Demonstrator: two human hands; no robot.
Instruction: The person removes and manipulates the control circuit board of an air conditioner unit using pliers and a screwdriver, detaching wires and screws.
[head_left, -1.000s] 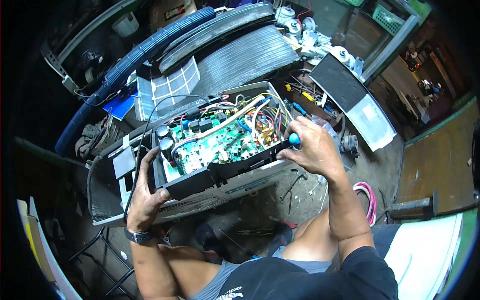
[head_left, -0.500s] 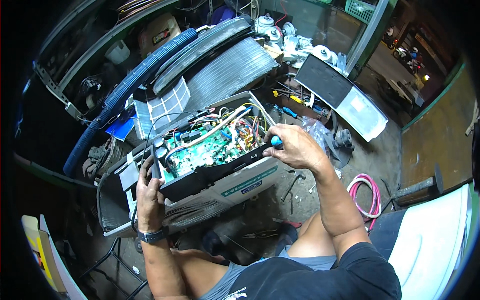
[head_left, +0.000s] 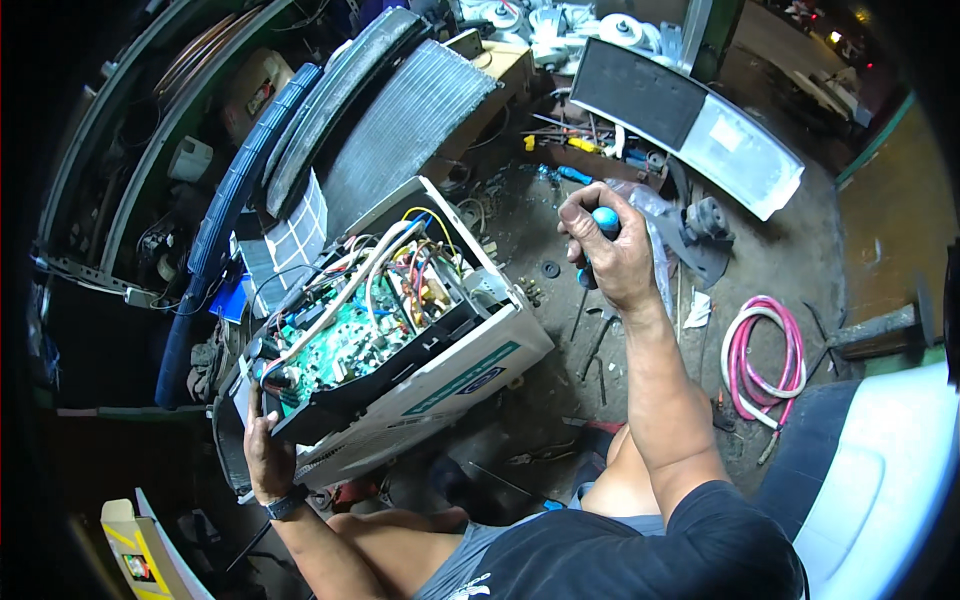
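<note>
Your left hand [head_left: 262,452] grips the near-left corner of an opened air-conditioner control unit [head_left: 400,370], fingers wrapped over the dark edge of its tray, wrist bearing a dark watch [head_left: 286,506]. The unit sits tilted, its white casing face turned toward you, resting above your left knee. Inside it, a green circuit board [head_left: 345,345] lies exposed with yellow, red, white and black wires [head_left: 410,260] bundled across its far end.

Your right hand [head_left: 610,255] is well apart from the unit, raised to its right over the concrete floor [head_left: 800,260]. It is closed in a fist around a screwdriver with a blue handle [head_left: 604,220]; the handle top shows above your fingers, and the dark shaft points downward below the hand.

Just beyond the unit lies a finned coil panel [head_left: 410,120] beside a long blue blower wheel [head_left: 235,195]. A coil of pink hose [head_left: 765,350] lies on the floor to the right of your forearm. A long white and dark cover panel [head_left: 690,120] lies at the far right. Small screws [head_left: 530,290] sit on the floor just beside the unit's right corner
</note>
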